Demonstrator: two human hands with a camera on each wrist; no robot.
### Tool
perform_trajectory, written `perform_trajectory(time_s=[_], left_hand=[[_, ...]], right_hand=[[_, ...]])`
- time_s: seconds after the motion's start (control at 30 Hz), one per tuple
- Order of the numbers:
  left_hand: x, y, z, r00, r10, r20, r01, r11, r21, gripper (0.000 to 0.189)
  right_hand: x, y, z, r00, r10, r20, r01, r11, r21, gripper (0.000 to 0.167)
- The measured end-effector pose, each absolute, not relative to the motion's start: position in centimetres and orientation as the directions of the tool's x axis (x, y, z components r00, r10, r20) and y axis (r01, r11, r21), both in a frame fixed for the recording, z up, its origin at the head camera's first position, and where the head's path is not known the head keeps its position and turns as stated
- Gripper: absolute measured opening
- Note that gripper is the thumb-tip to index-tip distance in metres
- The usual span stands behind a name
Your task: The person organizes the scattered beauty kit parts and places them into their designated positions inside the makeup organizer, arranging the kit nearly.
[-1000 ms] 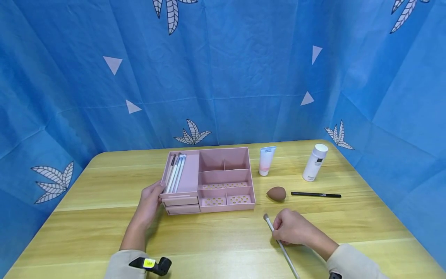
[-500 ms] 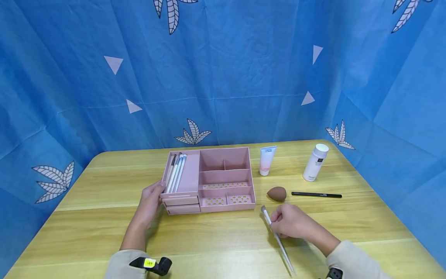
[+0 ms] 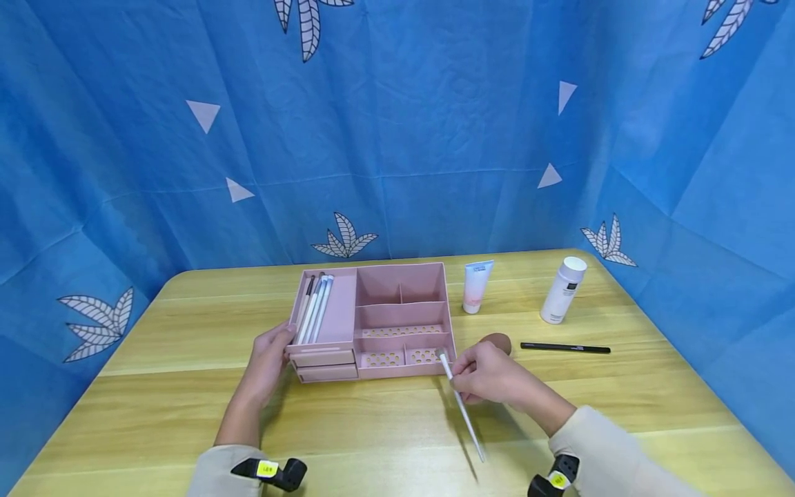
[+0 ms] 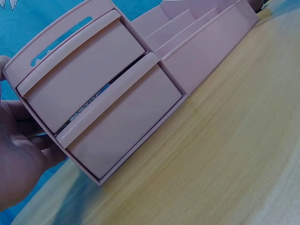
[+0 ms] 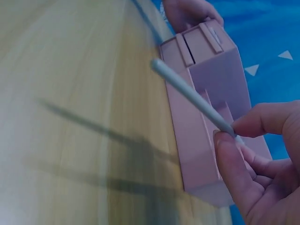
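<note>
A white-handled makeup brush (image 3: 466, 417) is pinched between the thumb and index finger of my right hand (image 3: 493, 376). Its bristle end reaches over the front right compartment of a pink organizer (image 3: 335, 310); the handle (image 5: 187, 91) slants down towards me above the table. My left hand (image 3: 267, 362) holds the organizer at its left front corner, thumb at the top edge and fingers along the side wall. Several makeup brushes (image 3: 315, 310) lie side by side in the organizer's left tray. Two shut drawers (image 4: 119, 124) show below that tray.
A brown makeup sponge (image 3: 502, 340) sits partly hidden behind my right hand. A black pencil (image 3: 565, 347) lies to its right. Farther back stand a small squeeze tube (image 3: 475, 286) and a white bottle (image 3: 562, 293). A blue curtain (image 3: 435, 138) hangs beyond the table.
My right hand has lifted the brush off the table and carried it left and away from me to the organizer's front right corner. My left hand has stayed in place.
</note>
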State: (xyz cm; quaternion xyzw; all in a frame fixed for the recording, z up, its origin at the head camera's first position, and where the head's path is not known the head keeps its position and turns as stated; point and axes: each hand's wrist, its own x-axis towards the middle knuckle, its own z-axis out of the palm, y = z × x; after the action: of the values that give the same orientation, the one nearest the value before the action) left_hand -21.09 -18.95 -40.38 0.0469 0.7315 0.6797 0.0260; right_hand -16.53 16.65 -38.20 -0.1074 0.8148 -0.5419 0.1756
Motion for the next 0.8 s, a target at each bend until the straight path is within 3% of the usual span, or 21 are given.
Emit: perform_trajectory(time_s=[0.23, 0.57, 0.8], left_hand=[[-21.1, -18.9, -40.4, -0.995, 0.099, 0.016, 0.023, 0.069, 0.997, 0.050], [-21.2, -19.0, -40.5, -0.995, 0.102, 0.016, 0.024, 0.077, 0.997, 0.051], [-21.2, -19.0, -40.5, -0.994, 0.104, 0.023, 0.029, 0.055, 0.998, 0.051]], right_hand=[[-18.3, 15.1, -37.5, -0.910, -0.356, -0.211, 0.113, 0.277, -0.954, 0.020], [-21.3, 12.0, -36.3, -0.917, -0.349, -0.193, 0.125, 0.210, -0.970, 0.021], [-23.1, 8.8, -35.4, -0.903, -0.353, -0.244, 0.212, 0.126, -0.969, 0.021]])
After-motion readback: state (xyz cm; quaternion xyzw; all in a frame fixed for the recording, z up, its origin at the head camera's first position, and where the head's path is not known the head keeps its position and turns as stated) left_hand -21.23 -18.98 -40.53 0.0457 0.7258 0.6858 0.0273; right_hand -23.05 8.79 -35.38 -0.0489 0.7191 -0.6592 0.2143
